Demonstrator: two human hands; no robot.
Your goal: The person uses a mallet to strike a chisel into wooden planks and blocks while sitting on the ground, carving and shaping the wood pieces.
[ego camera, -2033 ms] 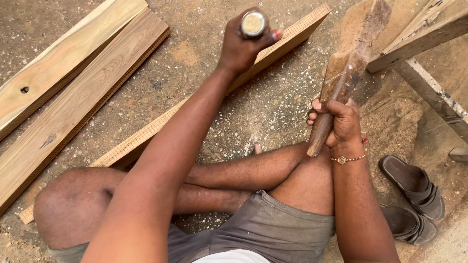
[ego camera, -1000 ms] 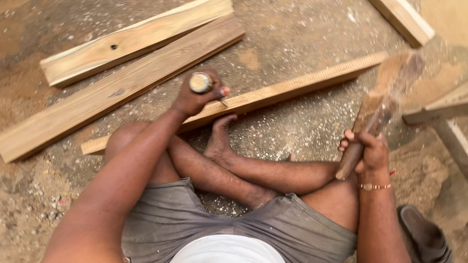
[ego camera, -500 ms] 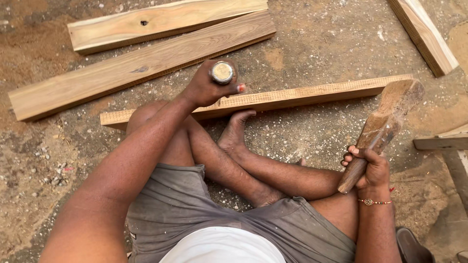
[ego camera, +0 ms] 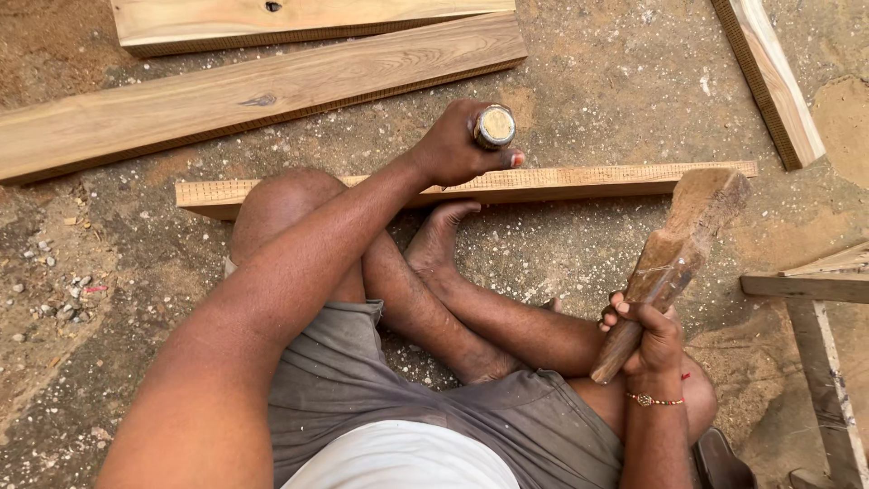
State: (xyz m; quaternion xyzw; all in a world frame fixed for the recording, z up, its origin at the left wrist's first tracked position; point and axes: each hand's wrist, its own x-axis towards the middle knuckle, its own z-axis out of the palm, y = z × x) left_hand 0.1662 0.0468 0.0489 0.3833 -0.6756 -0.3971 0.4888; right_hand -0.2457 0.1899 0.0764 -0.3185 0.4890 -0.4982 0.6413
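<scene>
Open-air carpentry yard, rough workshop on bare ground. Dirt floor (ego camera: 588, 72) strewn with sawdust and wood chips. Narrow wooden strip (ego camera: 561, 184) lies across it; beyond the strip, two broad sawn planks (ego camera: 253, 91) side by side; up and right of the strip, another plank (ego camera: 769, 81); right of the strip, part of a wooden frame (ego camera: 815, 290). Pebbles (ego camera: 54, 303) left of it.

Two broad wooden planks (ego camera: 262, 91) are lying side by side across the top of the dusty ground (ego camera: 579, 72), the upper plank (ego camera: 299, 18) showing a dark knot hole. A shorter board (ego camera: 769, 77) is slanting at top right. Small pebbles (ego camera: 63, 303) are sitting scattered at left, and a wooden frame (ego camera: 815, 290) is poking in at right.
</scene>
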